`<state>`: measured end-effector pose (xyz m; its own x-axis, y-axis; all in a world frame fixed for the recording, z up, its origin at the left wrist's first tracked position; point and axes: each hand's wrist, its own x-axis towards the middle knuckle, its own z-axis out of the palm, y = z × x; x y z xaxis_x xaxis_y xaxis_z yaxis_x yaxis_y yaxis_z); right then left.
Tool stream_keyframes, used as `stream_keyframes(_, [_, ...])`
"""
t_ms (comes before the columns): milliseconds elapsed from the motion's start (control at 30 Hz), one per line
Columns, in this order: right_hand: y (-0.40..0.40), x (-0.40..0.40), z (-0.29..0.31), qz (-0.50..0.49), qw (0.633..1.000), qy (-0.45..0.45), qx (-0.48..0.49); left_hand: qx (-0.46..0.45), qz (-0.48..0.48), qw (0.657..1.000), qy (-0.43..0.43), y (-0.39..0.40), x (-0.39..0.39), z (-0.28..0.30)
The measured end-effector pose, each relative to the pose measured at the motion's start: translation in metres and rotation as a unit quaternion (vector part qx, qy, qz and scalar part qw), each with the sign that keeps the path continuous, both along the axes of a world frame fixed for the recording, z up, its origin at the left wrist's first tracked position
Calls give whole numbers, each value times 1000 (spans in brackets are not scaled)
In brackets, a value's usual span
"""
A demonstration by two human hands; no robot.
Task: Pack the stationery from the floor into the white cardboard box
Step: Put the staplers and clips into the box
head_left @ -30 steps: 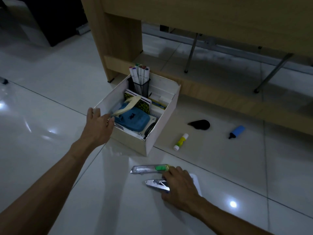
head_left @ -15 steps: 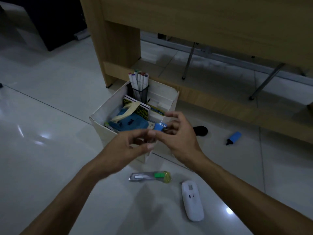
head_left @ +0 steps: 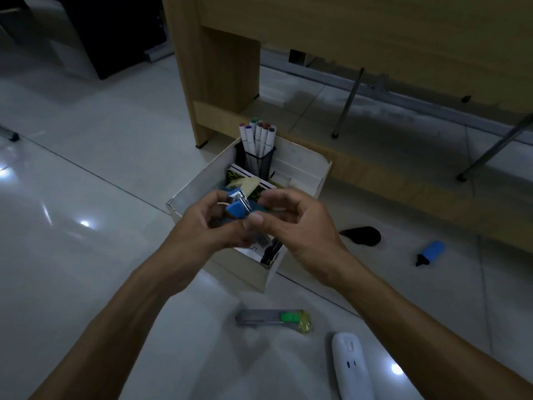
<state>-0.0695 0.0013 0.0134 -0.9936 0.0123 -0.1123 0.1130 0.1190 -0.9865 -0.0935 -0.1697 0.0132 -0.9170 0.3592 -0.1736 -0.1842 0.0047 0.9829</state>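
Observation:
Both my hands are raised over the near part of the white cardboard box [head_left: 199,180] and hold a small blue and silver stapler [head_left: 238,204] between them. My left hand [head_left: 202,229] grips it from the left. My right hand [head_left: 297,223] pinches it from the right with thumb and fingers. The box holds a black mesh cup of white markers [head_left: 259,140], a patterned notebook and a blue item, partly hidden by my hands. On the floor lie a utility knife [head_left: 274,318] with a green slider, a blue highlighter [head_left: 431,252] and a black oval object [head_left: 362,235].
A white oblong device [head_left: 350,370] lies on the glossy tiles at the bottom right. A wooden desk [head_left: 219,76] with its low rail stands right behind the box. Metal legs [head_left: 347,102] slant down behind the desk on the right.
My right hand picked the stapler up from the floor and my left hand left the box edge. Both hands now hold the stapler over the box, slightly higher than half a second ago.

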Motion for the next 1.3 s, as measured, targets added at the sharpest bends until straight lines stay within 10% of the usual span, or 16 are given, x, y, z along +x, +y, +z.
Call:
stream_keyframes(167, [2,-17,-10,95,987,-20,129,21,11,999,-26,-7,-24,-12])
stream_keyframes(300, [-1,-37,-11,95,957,-28,273,-155,32,985,69,-16,-38,-27])
stream_keyframes(400, [-6,-50,-14,131,903,-41,406,-409,85,879,230,-27,-45,-38])
stream_keyframes(600, [-26,-51,-28,213,809,-46,546,-540,12,776,324,-44,-53,-83])
stream_keyframes(1300, [-36,-61,-62,262,761,-43,591,-555,33,713,427,-36,-56,-91])
